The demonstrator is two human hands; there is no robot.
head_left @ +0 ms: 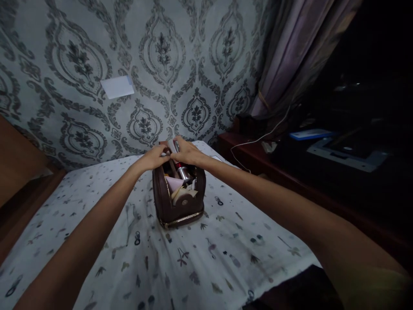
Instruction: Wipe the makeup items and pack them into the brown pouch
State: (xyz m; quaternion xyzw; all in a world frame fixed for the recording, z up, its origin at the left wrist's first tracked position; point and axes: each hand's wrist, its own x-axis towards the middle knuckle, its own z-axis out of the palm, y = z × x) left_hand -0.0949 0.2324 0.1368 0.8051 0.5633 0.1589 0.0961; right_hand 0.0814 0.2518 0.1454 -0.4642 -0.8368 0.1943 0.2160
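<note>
A dark brown zippered pouch (182,212) stands unzipped on the patterned bedsheet. My right hand (187,151) is closed at its far end, around a pale tube-like item (172,147) whose kind I cannot make out. At the left of the opening, my left hand (154,157) has its fingers bent in by the same spot; what they hold is hidden. Inside the pouch lie a shiny silver cylinder (185,174) with a red band, a pink flat piece (174,184) and some cream-coloured material (184,193).
The white printed sheet (200,258) covers the bed up to the patterned wall. A wall plate (117,87) is above. To the right, a dark red wooden surface (238,146) carries a white cable (254,141), beside a purple curtain (290,47). A brown wooden panel (19,159) stands left.
</note>
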